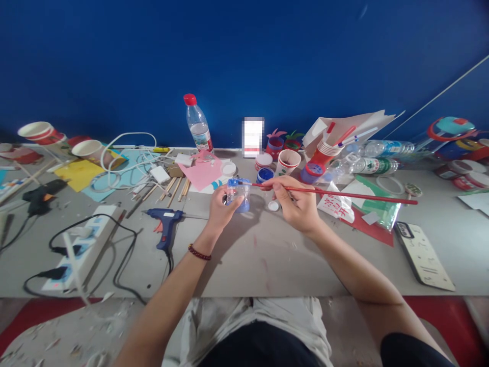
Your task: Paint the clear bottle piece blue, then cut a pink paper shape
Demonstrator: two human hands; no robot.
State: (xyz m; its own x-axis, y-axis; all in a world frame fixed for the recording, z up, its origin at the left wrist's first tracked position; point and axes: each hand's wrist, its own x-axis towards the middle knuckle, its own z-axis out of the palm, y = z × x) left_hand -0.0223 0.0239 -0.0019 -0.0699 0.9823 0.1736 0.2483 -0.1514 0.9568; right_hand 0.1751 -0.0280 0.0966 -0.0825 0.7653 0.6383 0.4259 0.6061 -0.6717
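My left hand [222,210] is closed round a clear plastic cup [240,199] that has blue paint on its upper rim and lower part. Between the thumb and fingers of my right hand [296,201] is a long red paintbrush [362,195]. Its tip points left and meets the painted upper edge of the cup. Just beyond my hands stands an open jar of blue paint [265,175]. A small white lid [273,206] lies between my hands on the table.
A blue glue gun [166,224] and a white power strip [82,250] with trailing cords lie on the left. Behind are a water bottle [198,125] and a paper cup [288,162]. A phone [426,257] rests at the right, near several plastic bottles [376,165].
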